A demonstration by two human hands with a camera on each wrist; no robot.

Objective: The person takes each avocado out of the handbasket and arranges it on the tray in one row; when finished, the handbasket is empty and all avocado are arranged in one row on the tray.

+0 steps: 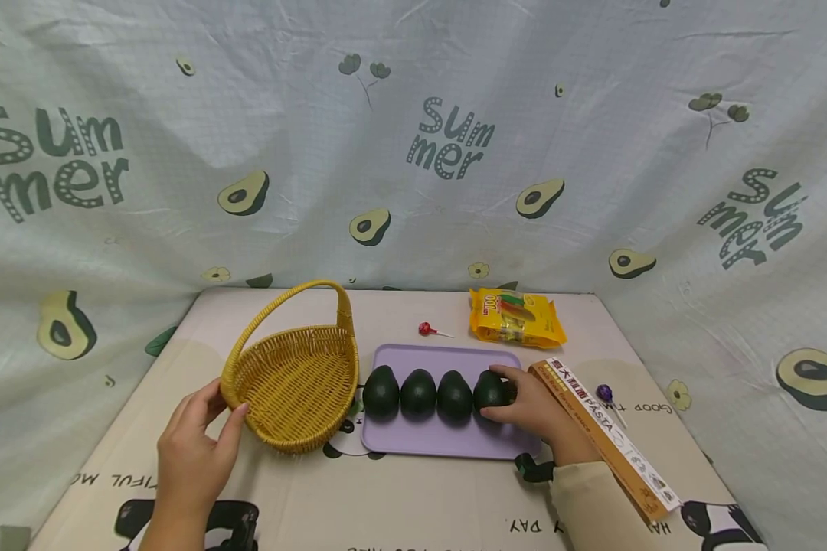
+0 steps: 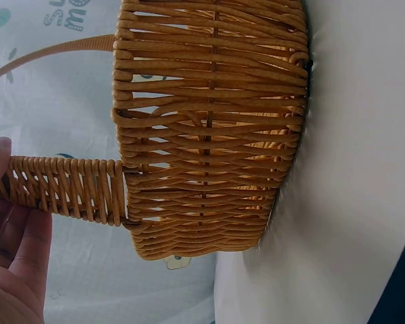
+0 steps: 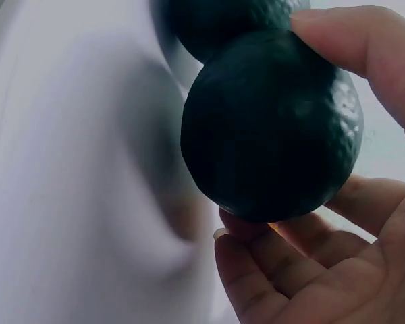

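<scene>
My left hand (image 1: 196,448) holds the lower end of the handle of a yellow woven basket (image 1: 296,390), thumb on one side and fingers on the other. In the left wrist view the basket's wicker side (image 2: 209,135) stands on the table. Toward the right, my right hand (image 1: 540,405) grips the rightmost avocado (image 1: 489,390), with the thumb on one side and the fingers curled round the other. Several dark green avocados (image 1: 418,395) form a row on a lilac tray (image 1: 448,444). Whether the gripped avocado (image 3: 270,128) touches the tray, I cannot tell.
Behind the tray lie a red lollipop (image 1: 425,329) and a yellow snack bag (image 1: 514,317). A long pasta box (image 1: 606,440) lies slanted beside my right forearm, with a purple lollipop (image 1: 604,393) to its right. A printed cloth (image 1: 413,252) hangs behind the table.
</scene>
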